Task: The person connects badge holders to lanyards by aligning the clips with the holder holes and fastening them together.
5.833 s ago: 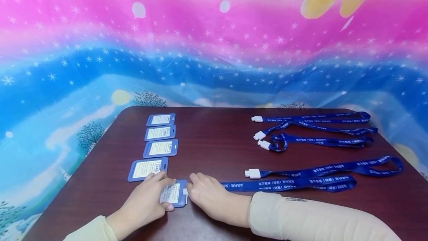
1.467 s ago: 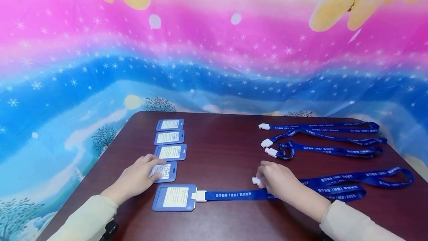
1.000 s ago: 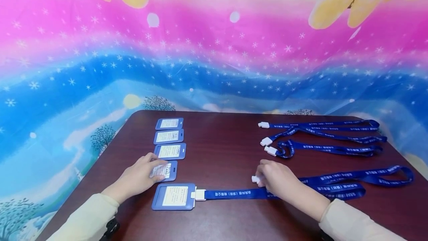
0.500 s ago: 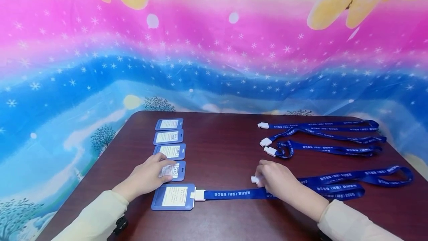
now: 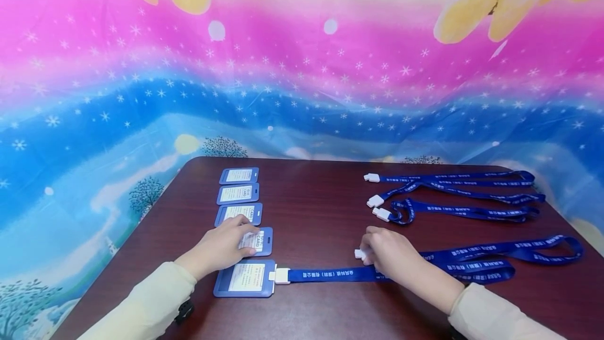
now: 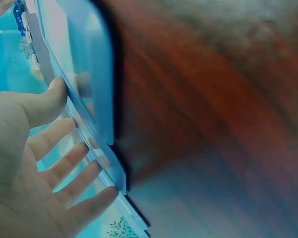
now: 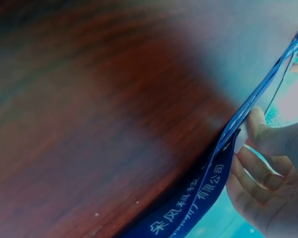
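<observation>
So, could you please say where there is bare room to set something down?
The widest bare patch of table lies between the card holders and the loose lanyards, beyond the attached lanyard. Another lies in front of that lanyard, between the sleeves. It's crowded where the left hand grips a holder and the right hand pinches a clip.

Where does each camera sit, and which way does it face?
Head: head-worn, facing forward and down at badge holders and lanyards; left hand, right hand, sleeves show.
Left wrist: worn there, facing badge holders and table; mostly left hand shows.
Right wrist: worn there, facing a lanyard and table; mostly right hand shows.
Head and right wrist share the right hand pinching a white clip.
</observation>
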Demonstrator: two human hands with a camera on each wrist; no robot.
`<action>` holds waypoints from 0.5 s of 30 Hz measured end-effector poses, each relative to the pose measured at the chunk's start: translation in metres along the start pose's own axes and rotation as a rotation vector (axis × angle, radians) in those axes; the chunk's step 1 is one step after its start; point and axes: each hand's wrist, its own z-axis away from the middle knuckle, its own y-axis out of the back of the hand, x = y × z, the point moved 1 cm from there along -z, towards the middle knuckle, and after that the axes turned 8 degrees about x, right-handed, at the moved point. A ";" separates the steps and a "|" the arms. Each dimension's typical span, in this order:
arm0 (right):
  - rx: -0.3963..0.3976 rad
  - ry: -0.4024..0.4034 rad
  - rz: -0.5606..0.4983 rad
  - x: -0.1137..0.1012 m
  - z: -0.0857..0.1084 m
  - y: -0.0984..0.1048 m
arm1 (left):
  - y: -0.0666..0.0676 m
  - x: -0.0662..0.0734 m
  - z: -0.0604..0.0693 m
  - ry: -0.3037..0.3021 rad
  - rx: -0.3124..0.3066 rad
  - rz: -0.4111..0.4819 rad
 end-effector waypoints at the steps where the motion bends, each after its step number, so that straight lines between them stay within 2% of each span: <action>1: 0.006 0.008 -0.001 0.000 0.000 0.000 | 0.000 0.001 -0.001 -0.006 -0.004 -0.003; 8: 0.008 -0.001 -0.004 0.000 0.001 0.000 | 0.003 0.001 -0.003 -0.014 -0.037 -0.006; 15: -0.019 -0.028 -0.010 -0.001 0.000 0.001 | 0.001 0.001 -0.004 -0.019 -0.009 -0.026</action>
